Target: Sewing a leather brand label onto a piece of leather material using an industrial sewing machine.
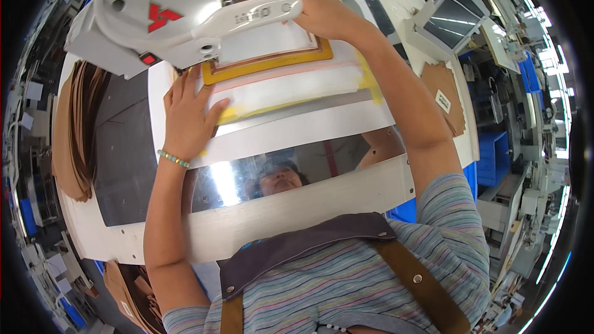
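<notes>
My left hand [192, 120] lies with spread fingers on the white sheeted template [266, 119], which has yellow tape strips and a pale pink band, beside the left end of a yellow-orange frame [267, 65]. My right hand [328, 15] reaches up to the right end of the sewing machine's white head [154, 0], above the frame's right side; its fingers are curled and partly hidden, and what they hold is unclear. A white inner piece [263, 46] sits within the frame, partly under the head. A shiny metal plate [315, 170] runs across the near side of the work surface.
Brown cut pieces are stacked at the left [74, 130] and right [442, 93] of the table. A dark screen [451, 15] stands upper right, blue bins [492, 158] sit beyond the table's right edge, and more brown pieces [130, 297] lie below left.
</notes>
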Motion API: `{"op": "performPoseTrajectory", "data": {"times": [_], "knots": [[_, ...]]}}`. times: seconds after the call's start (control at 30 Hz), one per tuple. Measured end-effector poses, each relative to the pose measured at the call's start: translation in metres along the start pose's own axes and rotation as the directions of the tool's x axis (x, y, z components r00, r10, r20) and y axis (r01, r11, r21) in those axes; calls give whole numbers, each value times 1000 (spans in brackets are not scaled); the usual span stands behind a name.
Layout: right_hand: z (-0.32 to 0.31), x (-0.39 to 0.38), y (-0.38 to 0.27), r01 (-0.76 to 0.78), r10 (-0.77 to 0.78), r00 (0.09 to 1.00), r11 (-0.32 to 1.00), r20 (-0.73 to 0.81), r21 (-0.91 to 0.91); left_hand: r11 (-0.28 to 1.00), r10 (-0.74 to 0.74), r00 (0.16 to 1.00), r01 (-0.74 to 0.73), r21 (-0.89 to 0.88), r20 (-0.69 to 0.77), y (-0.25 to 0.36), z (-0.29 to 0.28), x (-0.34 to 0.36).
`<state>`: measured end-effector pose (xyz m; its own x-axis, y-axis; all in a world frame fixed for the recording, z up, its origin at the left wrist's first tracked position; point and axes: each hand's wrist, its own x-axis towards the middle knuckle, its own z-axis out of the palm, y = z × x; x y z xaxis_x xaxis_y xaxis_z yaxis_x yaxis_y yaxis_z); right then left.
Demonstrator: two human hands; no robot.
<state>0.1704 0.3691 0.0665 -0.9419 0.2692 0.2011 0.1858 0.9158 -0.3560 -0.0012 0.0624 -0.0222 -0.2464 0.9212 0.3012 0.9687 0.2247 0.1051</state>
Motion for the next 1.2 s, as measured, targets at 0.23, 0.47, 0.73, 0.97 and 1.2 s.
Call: {"op": "performPoseTrajectory", "data": {"times": [0.23,0.47,0.73,0.97,1.2], "knots": [[60,38,-63,-93,-99,967,718,233,690,1000,13,999,-14,-5,-47,2,0,-1],[74,18,-67,-124,34,982,855,184,504,997,5,1000,-7,-74,-20,3,-7,-1],[59,-52,13,-11,152,954,879,-260,476,932,-246,864,335,136,-440,-204,-94,-23],[70,-53,18,-43,187,930,910,-316,413,752,-461,776,600,275,-431,-336,-102,-93],[64,-54,8,-22,157,942,911,-298,411,372,-915,392,733,-569,-92,-404,-107,-111]]}}
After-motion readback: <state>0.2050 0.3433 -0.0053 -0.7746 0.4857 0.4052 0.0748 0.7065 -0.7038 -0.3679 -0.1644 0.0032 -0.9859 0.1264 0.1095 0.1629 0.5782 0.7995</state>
